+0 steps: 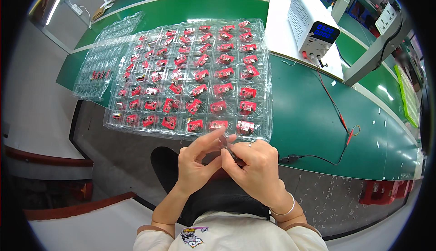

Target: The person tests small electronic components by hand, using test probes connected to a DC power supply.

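Note:
My left hand [198,161] and my right hand [255,168] meet in front of my body, just off the near edge of the plastic tray. Between the left fingertips is a small, partly see-through piece [222,141], mostly covered by the fingers. Pinched in my right hand is a slim dark part [238,161], largely hidden in the palm; its kind is unclear. Beyond the fingers lies the clear blister tray [190,135], its pockets filled with small red circuit boards [195,125]. A black cable connector [289,159] sits right beside my right hand.
At the back right, a white bench power supply [313,21] with a lit display stands on a white board [278,35]. Red and black clip leads [349,137] run across the green table [309,114]. Another clear tray [93,69] lies at left. A red stool [379,192] is below right.

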`<state>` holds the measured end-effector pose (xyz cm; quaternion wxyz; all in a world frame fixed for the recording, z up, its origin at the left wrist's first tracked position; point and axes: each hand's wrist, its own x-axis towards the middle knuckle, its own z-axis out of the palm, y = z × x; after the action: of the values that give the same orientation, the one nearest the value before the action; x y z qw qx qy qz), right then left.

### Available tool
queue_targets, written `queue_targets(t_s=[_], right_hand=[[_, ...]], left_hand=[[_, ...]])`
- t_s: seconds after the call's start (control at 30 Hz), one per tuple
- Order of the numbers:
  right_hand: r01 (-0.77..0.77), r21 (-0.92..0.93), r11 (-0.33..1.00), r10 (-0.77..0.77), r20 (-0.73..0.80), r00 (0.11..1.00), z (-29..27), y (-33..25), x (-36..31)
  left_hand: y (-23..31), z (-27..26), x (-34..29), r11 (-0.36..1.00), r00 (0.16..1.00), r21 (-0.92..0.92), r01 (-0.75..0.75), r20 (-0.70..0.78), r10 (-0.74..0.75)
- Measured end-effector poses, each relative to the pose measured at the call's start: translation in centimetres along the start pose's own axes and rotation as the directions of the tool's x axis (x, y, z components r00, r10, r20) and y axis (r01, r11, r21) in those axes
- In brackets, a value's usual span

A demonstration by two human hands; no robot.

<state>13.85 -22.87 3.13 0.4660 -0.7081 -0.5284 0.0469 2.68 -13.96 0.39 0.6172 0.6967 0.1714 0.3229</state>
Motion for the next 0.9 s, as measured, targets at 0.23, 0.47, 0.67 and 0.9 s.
queue_targets(t_s=[0.23,0.47,0.67,0.9], right_hand=[[-0.007,-0.001,1.0,0.007,0.002,1.0,0.23,0.22,-0.01],[-0.005,-0.012,1.0,0.005,-0.008,1.0,0.33,0.32,0.17],[-0.008,-0.014,1.0,0.008,-0.007,1.0,0.38,0.52,0.36],[-0.015,0.009,1.0,0.016,-0.026,1.0,0.45,0.55,0.48]], left_hand=[[-0.38,-0.23,-0.06,0.998,1.0,0.062,0.006,0.0,-0.006],[-0.83,-0.4,0.02,0.998,1.0,0.054,0.017,-0.019,-0.016],[-0.67,-0.25,0.39,0.999,1.0,0.035,0.014,-0.002,-0.014],[-0.6,-0.06,0.71,0.994,0.996,0.077,-0.073,-0.036,0.076]])
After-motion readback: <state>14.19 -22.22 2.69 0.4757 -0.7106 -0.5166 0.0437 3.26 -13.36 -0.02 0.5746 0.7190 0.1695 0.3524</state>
